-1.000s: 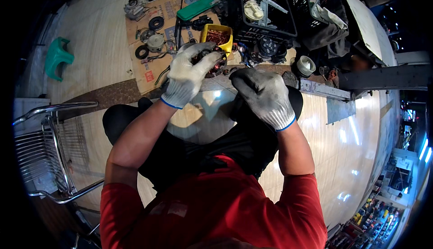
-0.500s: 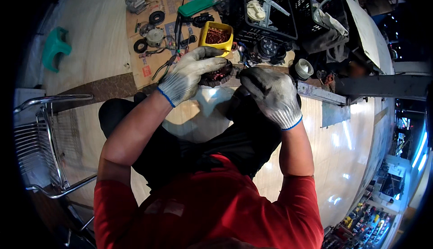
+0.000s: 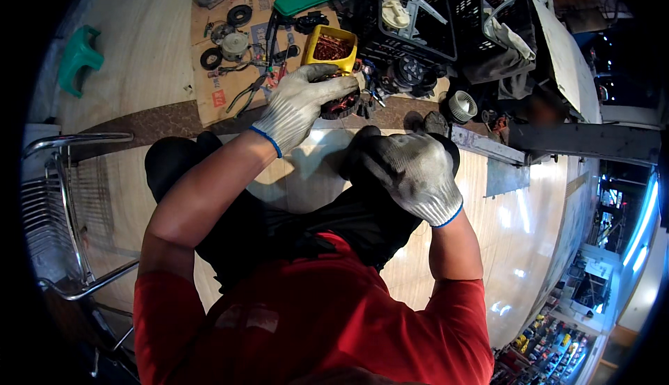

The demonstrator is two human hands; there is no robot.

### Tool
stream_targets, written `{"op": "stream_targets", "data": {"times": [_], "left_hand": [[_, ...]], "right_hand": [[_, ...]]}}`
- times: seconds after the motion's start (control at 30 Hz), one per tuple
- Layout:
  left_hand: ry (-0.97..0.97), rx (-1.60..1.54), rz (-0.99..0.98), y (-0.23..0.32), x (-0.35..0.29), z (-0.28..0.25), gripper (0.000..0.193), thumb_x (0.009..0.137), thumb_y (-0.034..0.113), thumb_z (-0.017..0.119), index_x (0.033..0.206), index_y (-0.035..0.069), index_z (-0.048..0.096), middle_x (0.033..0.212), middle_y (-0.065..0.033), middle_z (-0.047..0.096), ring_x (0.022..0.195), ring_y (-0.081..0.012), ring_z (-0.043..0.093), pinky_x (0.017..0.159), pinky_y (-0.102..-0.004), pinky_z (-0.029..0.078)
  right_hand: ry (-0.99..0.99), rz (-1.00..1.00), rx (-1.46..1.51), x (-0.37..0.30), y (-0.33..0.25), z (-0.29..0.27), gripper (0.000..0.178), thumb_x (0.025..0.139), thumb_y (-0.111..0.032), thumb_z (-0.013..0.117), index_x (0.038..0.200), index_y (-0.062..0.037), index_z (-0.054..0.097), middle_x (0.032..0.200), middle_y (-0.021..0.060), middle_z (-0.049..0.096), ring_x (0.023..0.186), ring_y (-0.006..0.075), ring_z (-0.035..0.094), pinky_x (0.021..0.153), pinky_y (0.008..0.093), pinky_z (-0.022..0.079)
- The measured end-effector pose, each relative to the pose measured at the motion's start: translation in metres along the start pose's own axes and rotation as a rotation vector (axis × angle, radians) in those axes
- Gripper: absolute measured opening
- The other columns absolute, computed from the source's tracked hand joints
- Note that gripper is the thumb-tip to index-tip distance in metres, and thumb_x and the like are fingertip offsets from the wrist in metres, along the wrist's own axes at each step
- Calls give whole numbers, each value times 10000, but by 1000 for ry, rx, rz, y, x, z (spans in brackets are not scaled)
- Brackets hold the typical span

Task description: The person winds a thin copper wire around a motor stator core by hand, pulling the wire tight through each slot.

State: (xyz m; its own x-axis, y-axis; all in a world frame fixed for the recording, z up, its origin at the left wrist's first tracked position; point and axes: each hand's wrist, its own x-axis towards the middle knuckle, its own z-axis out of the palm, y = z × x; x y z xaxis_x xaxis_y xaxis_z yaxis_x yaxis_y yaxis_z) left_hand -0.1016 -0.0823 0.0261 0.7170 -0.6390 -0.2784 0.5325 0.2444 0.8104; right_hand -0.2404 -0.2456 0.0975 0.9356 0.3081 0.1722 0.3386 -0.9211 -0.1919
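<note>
My left hand (image 3: 301, 103), in a white knit glove with a blue cuff, is closed around a dark ring-shaped motor stator (image 3: 341, 106) with reddish copper windings. Just beyond it stands a yellow container (image 3: 311, 49) with copper wire scraps (image 3: 332, 49) inside. My right hand (image 3: 412, 169), gloved the same way, is curled over my right knee, apart from the stator. Its fingertips are turned away, so whatever they may grip stays hidden. Left of the stator lies a pair of pliers (image 3: 248, 95) with dark, open handles.
Flattened cardboard (image 3: 209, 106) carries several motor parts and tools. Black plastic crates (image 3: 432, 29) stand at the back right, near a white fan wheel (image 3: 462, 106). A metal beam (image 3: 585, 136) juts in at right. A green stool (image 3: 80, 61) and chrome chair (image 3: 87, 136) are at left.
My right hand has drawn back toward me, away from the stator, and lower over the knee. The left hand keeps hold of the stator, and the whole view has shifted slightly.
</note>
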Motion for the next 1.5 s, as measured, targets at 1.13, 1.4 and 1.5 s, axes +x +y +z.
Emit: {"op": "stream_targets", "data": {"times": [1.13,1.4,1.5], "left_hand": [[-116,-224,-55,-7,9,27,395,963,74,568,1322,-53,462,1209,-165,598,1043,-220,655,924,-345,563],[160,-289,2,-17,13,32,360,897,50,676,1214,-39,530,1055,-131,656,928,-183,673,775,-272,558],[200,-355,-2,-13,15,33,349,889,53,687,1201,-22,548,1055,-131,663,915,-199,686,796,-286,579]], "right_hand": [[130,357,-36,-52,33,-38,183,868,-255,687,953,-93,702,840,134,677,761,324,666,676,383,552],[-134,168,-71,-42,-31,-4,70,800,-173,626,817,-105,624,702,85,630,657,250,663,587,374,532],[-84,221,-77,-50,-28,12,79,761,-143,616,826,-100,630,708,82,637,649,269,661,580,385,529]]}}
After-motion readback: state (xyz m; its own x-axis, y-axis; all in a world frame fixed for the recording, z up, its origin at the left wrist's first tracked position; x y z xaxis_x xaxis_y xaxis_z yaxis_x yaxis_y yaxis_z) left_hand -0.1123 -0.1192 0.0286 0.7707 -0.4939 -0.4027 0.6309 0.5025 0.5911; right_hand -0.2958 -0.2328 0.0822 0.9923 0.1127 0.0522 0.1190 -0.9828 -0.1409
